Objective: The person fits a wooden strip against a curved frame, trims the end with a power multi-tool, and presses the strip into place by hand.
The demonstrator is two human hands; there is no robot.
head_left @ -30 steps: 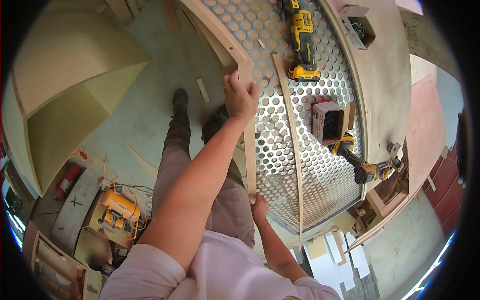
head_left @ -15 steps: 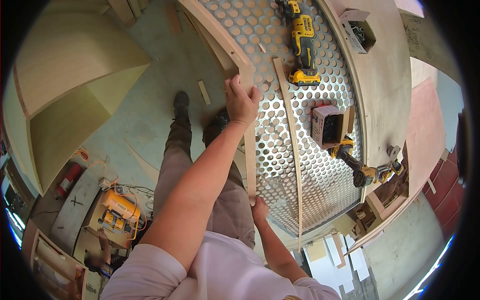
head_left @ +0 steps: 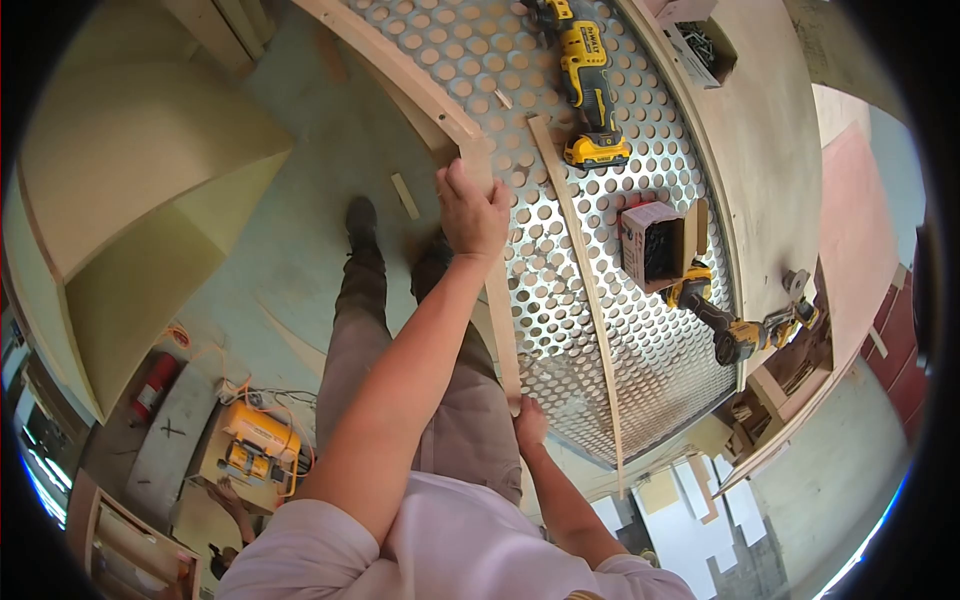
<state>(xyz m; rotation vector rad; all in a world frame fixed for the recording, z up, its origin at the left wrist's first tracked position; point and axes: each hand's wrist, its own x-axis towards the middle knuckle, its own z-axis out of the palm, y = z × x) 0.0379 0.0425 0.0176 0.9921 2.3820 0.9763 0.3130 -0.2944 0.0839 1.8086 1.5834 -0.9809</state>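
My left hand [head_left: 474,215] is closed around the upper end of a wooden strip [head_left: 503,325], at the angled edge of a perforated metal panel [head_left: 665,375]. At the strip's lower end, the fingers of my right hand [head_left: 531,422] are pressed on it near its corner. The strip lies along the panel's near side, between my two hands. A thinner wooden strip [head_left: 590,285] rests across the perforated metal to the right. Part of my left fingers is hidden behind the wood.
On the panel are a yellow and black power tool [head_left: 590,85] and an open box [head_left: 655,240]. A grinder [head_left: 740,340] lies at its right edge. Curved plywood [head_left: 130,150] stands left. Another person's hand [head_left: 228,492] is near a yellow compressor [head_left: 262,440].
The view has shifted slightly, and the panel's upper part appears further left. Both my hands stay on the strip. The other person's hand has moved a little lower in view.
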